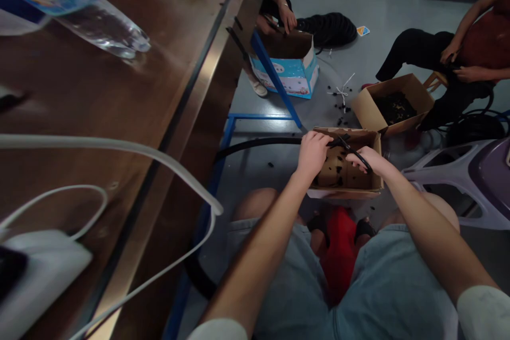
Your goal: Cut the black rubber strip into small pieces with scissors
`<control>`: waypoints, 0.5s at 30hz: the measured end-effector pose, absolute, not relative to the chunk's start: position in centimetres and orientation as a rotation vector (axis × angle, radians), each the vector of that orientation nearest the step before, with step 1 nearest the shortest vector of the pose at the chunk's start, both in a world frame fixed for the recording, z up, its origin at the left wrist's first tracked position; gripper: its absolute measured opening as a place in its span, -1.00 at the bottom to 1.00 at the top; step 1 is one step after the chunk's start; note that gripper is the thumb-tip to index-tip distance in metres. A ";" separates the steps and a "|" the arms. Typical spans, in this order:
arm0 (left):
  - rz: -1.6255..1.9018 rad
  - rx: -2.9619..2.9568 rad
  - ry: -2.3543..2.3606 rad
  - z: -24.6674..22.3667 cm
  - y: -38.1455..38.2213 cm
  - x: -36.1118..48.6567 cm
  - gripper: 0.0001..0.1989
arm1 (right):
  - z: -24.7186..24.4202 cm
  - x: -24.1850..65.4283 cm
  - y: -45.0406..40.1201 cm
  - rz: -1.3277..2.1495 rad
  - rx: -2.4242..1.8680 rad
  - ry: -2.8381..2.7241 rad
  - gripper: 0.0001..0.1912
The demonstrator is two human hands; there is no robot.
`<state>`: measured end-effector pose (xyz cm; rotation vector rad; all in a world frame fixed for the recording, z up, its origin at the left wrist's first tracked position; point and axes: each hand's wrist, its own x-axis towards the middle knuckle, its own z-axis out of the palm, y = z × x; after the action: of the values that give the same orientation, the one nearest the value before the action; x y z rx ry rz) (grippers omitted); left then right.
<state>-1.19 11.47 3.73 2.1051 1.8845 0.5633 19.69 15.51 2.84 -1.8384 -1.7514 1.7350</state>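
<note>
My left hand [313, 153] is closed around a long black rubber strip or hose [263, 142], which runs in from the left, past the table edge. Its end sticks out over an open cardboard box [377, 185]. In my right hand [366, 160] are dark-handled scissors [358, 156], gripped by the handles. Their blades meet or cross the strip's end just beyond my left fingers; whether they cut into it I cannot tell. Small black pieces [338, 169] lie scattered on the bottom of the box below both hands.
On my left stands a brown table [167, 95] with a plastic bottle [107, 26] and a white cable [119, 143]. Two other people sit ahead, beside a blue-and-white box [285, 77] and another cardboard box [366, 109]. A purple-grey chair [470, 170] is at right.
</note>
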 end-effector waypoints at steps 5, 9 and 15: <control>0.651 2.009 1.897 3.5 11.7 -1.5 -0.75 | 3.3 19.4 15.6 1.675 -1.842 -1.776 -0.66; 0.708 1.987 1.868 3.5 11.8 -1.8 -0.74 | 3.5 19.5 15.7 1.654 -1.839 -1.793 -0.66; 0.662 1.994 1.852 3.2 12.1 -2.1 -0.70 | 3.7 19.8 15.8 1.698 -1.823 -1.775 -0.61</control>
<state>-2.08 12.12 3.15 1.9935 1.8520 0.6622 19.80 15.84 3.73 -1.8231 -1.7755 1.6976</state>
